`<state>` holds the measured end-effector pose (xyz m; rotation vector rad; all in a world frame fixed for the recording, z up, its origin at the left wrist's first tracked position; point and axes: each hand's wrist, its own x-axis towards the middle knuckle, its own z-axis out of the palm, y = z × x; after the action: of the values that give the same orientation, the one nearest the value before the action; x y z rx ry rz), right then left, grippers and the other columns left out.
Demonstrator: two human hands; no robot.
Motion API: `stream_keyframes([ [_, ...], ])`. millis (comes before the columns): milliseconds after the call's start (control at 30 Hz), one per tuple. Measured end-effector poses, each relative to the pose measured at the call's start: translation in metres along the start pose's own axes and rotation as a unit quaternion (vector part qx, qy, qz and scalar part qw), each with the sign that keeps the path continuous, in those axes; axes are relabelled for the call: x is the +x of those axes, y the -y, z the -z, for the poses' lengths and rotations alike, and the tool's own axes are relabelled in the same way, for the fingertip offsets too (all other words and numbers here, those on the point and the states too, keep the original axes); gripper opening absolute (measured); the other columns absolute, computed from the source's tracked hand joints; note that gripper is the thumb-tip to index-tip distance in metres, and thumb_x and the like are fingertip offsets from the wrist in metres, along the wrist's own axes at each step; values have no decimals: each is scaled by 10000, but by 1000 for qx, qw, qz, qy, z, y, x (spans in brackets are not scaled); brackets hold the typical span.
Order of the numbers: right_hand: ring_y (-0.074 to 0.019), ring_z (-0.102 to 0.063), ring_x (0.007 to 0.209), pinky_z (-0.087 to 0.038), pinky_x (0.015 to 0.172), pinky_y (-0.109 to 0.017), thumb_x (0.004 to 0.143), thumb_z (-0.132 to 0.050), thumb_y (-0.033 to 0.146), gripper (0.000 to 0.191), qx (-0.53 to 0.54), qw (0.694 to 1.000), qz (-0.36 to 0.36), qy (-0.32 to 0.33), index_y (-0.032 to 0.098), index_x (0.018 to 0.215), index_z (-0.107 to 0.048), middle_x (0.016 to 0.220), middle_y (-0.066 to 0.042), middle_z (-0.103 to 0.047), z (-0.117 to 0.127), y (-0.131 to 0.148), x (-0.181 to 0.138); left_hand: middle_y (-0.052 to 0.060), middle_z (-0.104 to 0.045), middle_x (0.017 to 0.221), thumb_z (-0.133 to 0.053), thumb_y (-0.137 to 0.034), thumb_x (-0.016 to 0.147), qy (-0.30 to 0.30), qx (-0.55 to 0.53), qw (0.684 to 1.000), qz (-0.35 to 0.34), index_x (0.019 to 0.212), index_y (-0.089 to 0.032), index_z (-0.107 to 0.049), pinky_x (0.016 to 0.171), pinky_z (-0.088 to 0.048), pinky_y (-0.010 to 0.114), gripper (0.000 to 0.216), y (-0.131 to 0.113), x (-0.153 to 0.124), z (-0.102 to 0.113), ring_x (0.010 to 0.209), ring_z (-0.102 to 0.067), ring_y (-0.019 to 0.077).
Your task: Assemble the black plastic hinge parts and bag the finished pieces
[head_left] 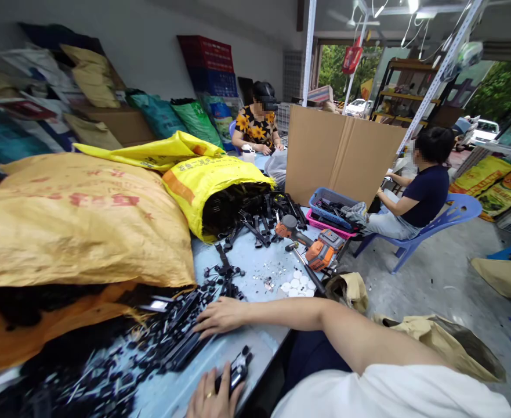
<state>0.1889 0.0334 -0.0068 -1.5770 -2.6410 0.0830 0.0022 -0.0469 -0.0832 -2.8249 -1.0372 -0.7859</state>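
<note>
My right hand (220, 316) reaches across the blue-grey table (255, 270) and lies flat, fingers stretched out, on a heap of black plastic parts (168, 342), touching a long black piece. At the bottom edge, my left hand (209, 399), with a ring on one finger, is closed round a small black plastic part (236, 371) near the table's front edge. More black parts (255, 217) spill from an open yellow sack (203, 180) farther along the table.
A big stuffed yellow sack (72, 220) fills the table's left side. An orange power drill (320, 249), a hammer and white discs (297, 284) lie to the right. Two seated people work beyond, by a cardboard sheet (337, 151) and plastic baskets (331, 212).
</note>
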Motion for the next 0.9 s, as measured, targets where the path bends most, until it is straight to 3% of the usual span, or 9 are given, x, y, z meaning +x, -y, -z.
stream_keyframes([
  [133,-166,-469,1097,-406,873,-313,901,-430,381,357,51,977,-184,-93,230,1217,-498,1259,-57,-504,-6,-9,-7,181,-548,1207,-288,-429,830,33,42,997,51,1171,-132,-582,908,-406,521,539,-4,26,5,1179,-452,339],
  [233,-183,-467,1103,-404,899,-356,899,-445,341,309,62,963,-248,-83,224,1173,-526,1256,-63,-506,-12,-19,-20,267,-470,1264,-272,-421,837,47,68,994,69,1210,-9,-516,939,-353,550,607,1,53,5,1215,-400,370],
  [467,-182,-510,1053,-421,862,-367,922,-394,296,292,39,965,-256,-30,222,1166,-536,1283,-65,-484,-12,-43,-35,251,-522,1218,-363,-437,810,104,109,985,87,1220,-24,-509,924,-359,543,600,18,94,-3,1146,-470,372],
  [633,-182,-477,1100,-391,903,-365,902,-443,262,283,21,966,-249,-59,201,1162,-537,1273,-94,-484,0,-52,-27,227,-531,1220,-350,-435,837,105,122,982,94,1233,-46,-502,925,-358,525,576,15,102,-2,1145,-470,354],
  [733,-175,-463,1119,-379,919,-340,895,-459,271,308,17,976,-193,-98,195,1188,-519,1264,-95,-491,4,-48,-17,241,-523,1221,-355,-445,845,109,122,979,118,1243,-31,-487,928,-346,527,589,13,110,-3,1143,-465,359],
  [900,-182,-489,1087,-390,916,-321,871,-489,252,256,65,988,-97,-102,154,1082,-596,1201,-108,-538,11,-35,0,252,-477,1267,-455,-433,822,146,88,971,165,1263,-23,-454,964,-318,515,602,3,126,5,1184,-428,368],
])
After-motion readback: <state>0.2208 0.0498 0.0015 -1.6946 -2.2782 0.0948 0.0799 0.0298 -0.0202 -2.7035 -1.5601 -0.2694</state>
